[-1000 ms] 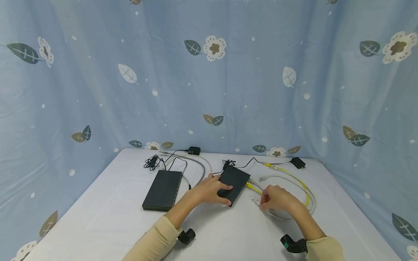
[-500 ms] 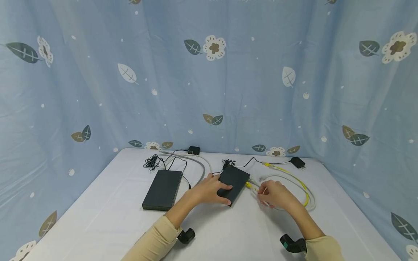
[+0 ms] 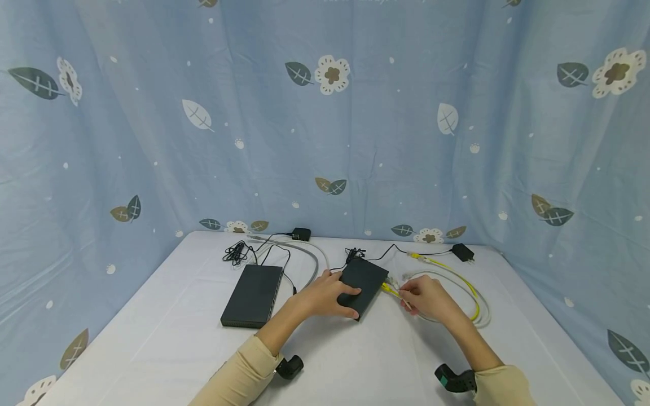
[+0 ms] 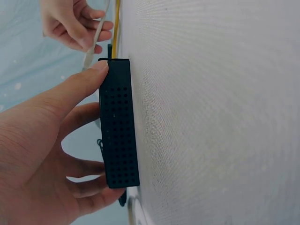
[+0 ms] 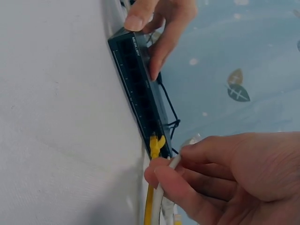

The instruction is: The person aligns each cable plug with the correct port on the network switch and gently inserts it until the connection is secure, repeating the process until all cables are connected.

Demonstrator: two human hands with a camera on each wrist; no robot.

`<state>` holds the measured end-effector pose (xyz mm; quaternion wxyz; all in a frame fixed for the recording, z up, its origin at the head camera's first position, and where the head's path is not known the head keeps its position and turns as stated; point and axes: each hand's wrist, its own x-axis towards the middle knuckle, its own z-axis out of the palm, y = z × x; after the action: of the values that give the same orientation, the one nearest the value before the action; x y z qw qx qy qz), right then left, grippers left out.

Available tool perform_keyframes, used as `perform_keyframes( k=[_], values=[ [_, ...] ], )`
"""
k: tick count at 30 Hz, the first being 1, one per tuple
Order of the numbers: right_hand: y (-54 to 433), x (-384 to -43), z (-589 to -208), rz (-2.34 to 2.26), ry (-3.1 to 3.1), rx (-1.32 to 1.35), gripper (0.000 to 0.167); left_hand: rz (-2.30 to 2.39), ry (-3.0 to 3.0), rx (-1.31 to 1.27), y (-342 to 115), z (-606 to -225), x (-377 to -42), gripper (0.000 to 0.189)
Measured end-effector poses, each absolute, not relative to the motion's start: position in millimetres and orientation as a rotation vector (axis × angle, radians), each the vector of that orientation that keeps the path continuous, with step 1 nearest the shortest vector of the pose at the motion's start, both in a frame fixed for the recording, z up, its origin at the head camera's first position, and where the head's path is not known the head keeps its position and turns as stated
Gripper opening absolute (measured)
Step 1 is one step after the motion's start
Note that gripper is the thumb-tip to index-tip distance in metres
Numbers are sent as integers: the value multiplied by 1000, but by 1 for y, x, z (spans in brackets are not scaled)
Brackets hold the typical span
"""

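Note:
My left hand (image 3: 325,297) holds a small black network switch (image 3: 364,285) on the white table, its thumb on the near corner and fingers over the top and far side. Several ports line the switch's right side. A yellow Ethernet plug (image 5: 155,146) sits in one port near the far end. Pinched between the thumb and fingers of my right hand (image 3: 430,299) is a light grey Ethernet cable (image 5: 158,199), close to its clear plug (image 5: 193,140). That plug is apart from the ports, beside the yellow one; the fingers partly hide the cable.
A larger black network switch (image 3: 253,296) lies to the left. Behind are a coiled black cord (image 3: 236,252), a power adapter (image 3: 302,234) and a thick grey cable (image 3: 311,256). Another adapter (image 3: 462,252) and a looped yellow cable (image 3: 472,290) lie at right.
My right hand has moved slightly left and away from me, bringing the grey cable's plug up near the switch's port side. The left hand stays on the switch.

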<state>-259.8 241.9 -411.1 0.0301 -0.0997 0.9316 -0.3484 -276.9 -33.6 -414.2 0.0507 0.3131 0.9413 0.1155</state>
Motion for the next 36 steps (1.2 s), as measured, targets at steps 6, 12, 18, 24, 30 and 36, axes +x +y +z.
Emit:
perform_keyframes(
  k=[6,12,18,24,30,36],
  values=[
    [240,-261,-415,-1071,2903,-282,13,340,2871,964,-33,-413,-276,61],
    [234,-259,-419,-991,2939,-236,7,354,2860,947,-33,-413,-276,60],
    [229,-256,-419,-968,2948,-223,5,348,2864,937,-33,-412,-277,61],
    [227,-255,-422,-937,2976,-252,7,337,2874,950,-33,-412,-276,61],
    [226,-255,-428,-919,3044,-283,11,334,2872,944,-33,-412,-276,60],
    [222,-257,-432,-812,3150,-285,12,333,2870,944,-33,-413,-276,60]
  ],
)
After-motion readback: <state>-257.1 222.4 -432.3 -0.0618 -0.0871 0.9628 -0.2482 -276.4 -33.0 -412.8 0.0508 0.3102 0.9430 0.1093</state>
